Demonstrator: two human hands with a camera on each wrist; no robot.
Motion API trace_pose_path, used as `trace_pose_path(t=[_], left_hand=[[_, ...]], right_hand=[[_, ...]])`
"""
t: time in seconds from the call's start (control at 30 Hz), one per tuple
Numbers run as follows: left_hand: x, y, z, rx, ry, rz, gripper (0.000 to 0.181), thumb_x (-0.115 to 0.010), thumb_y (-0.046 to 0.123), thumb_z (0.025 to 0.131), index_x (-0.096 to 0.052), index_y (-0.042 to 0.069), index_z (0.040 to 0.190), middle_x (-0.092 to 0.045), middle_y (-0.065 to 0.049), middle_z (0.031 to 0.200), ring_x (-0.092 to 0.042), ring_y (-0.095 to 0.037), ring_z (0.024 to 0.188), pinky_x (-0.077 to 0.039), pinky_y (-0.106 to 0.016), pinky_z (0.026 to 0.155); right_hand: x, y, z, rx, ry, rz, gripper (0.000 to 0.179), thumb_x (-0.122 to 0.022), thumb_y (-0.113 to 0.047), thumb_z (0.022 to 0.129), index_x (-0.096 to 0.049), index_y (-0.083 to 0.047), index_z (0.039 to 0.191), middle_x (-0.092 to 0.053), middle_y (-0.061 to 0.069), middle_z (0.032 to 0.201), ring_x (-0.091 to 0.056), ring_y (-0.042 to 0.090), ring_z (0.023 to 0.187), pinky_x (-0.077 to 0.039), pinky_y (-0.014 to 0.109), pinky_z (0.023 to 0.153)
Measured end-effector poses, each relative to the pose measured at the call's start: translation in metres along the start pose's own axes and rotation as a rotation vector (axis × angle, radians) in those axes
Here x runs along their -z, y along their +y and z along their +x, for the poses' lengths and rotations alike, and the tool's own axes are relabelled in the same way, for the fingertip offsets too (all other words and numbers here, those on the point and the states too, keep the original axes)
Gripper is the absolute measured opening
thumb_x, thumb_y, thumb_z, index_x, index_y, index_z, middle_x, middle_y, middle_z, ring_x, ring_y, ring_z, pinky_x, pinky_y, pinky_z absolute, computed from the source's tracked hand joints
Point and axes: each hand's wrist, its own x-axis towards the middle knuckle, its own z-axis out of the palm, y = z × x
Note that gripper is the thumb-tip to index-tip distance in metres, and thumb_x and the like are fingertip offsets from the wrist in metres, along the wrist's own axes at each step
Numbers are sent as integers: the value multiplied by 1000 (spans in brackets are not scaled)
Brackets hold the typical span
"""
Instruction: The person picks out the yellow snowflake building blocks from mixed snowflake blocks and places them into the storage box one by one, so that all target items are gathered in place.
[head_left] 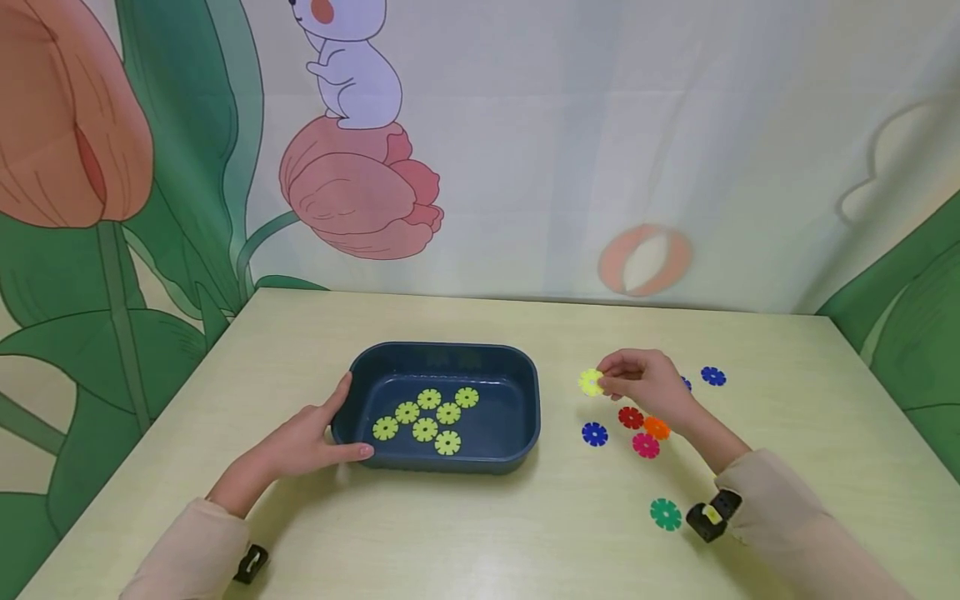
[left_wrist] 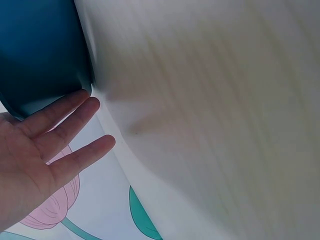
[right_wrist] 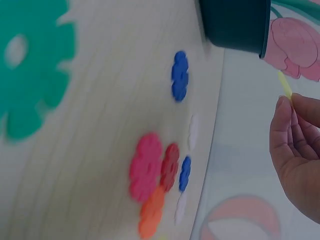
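My right hand (head_left: pixel 648 387) pinches a yellow snowflake disc (head_left: pixel 590 382) between thumb and fingers above the table, to the right of a dark blue tray (head_left: pixel 480 463). In the right wrist view the same disc (right_wrist: pixel 285 84) appears edge-on at the fingertips. Several yellow-green snowflake discs (head_left: pixel 424 430) lie flat inside the tray. At the tray's left end rests my left hand (head_left: pixel 303 437), its thumb at the front rim and a finger along the left side. Seen from the left wrist, straight fingers (left_wrist: pixel 70 125) spread out, some touching the tray's outside.
Right of the tray lie a blue disc (head_left: pixel 595 434), a red (head_left: pixel 631 417), an orange (head_left: pixel 657 428), a pink (head_left: pixel 646 445) and a green disc (head_left: pixel 665 514). Farther back is another blue disc (head_left: pixel 713 376). A pale disc (right_wrist: pixel 193 132) shows from the right wrist. A printed curtain (head_left: pixel 525 167) hangs behind.
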Motion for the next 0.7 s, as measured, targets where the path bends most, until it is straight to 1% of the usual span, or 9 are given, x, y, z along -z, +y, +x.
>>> trace_pose_path(t=[0.07, 0.13, 0.17, 0.2, 0.23, 0.37, 0.5, 0.7], left_hand=[[0, 0, 0, -2, 5, 6, 110, -67, 53, 75, 0, 0, 145, -56, -12, 85, -47, -17, 69, -36, -31, 58], [0, 0, 0, -8, 11, 12, 110, -67, 53, 75, -1, -1, 145, -58, -17, 95, -47, -17, 71, -36, -31, 59], [0, 0, 0, -13, 12, 12, 110, -67, 53, 75, 0, -1, 145, -58, -17, 94, -47, -17, 70, -37, -31, 59], [0, -1, 0, -16, 14, 13, 110, -67, 52, 75, -1, -1, 145, -58, -17, 93, -47, -17, 69, -37, -31, 59], [0, -1, 0, -17, 12, 11, 110, -67, 52, 75, 0, -1, 145, -57, -14, 86, -47, -16, 67, -36, -31, 59], [0, -1, 0, -20, 4, -3, 109, -67, 51, 76, 1, 0, 145, -46, -4, 64, -43, -14, 55, -36, -31, 56], [0, -1, 0, -21, 1, -5, 109, -66, 51, 76, 1, 0, 145, -44, -3, 61, -42, -13, 52, -35, -31, 55], [2, 1, -1, -21, -3, -2, 109, -66, 51, 76, 1, 0, 145, -45, -3, 61, -43, -13, 53, -36, -31, 56]], right_hand=[[-7, -3, 6, 3, -7, 17, 19, -62, -3, 85, -61, 8, 100, -63, 16, 85, -60, 37, 78, -50, 24, 66], [-15, -7, 11, 10, -9, 28, 19, -63, -4, 85, -61, 7, 100, -63, 16, 85, -60, 38, 78, -50, 25, 66], [-18, -8, 14, 14, -11, 32, 18, -63, -4, 84, -61, 7, 99, -64, 15, 85, -60, 38, 78, -50, 25, 66], [-22, -10, 16, 21, -13, 38, 18, -64, -4, 84, -62, 7, 99, -64, 15, 84, -60, 37, 77, -50, 25, 66], [-25, -12, 19, 31, -15, 45, 18, -64, -3, 84, -62, 7, 99, -64, 15, 84, -61, 36, 76, -50, 26, 66], [-38, -18, 28, 67, -26, 76, 18, -65, -2, 82, -62, 7, 97, -64, 14, 81, -61, 30, 72, -51, 27, 65], [-51, -25, 37, 80, -40, 91, 17, -65, -1, 83, -63, 8, 97, -64, 14, 80, -62, 27, 70, -51, 29, 65], [-72, -37, 48, 71, -77, 86, 16, -64, -1, 83, -64, 6, 97, -64, 12, 81, -63, 22, 68, -52, 33, 65]])
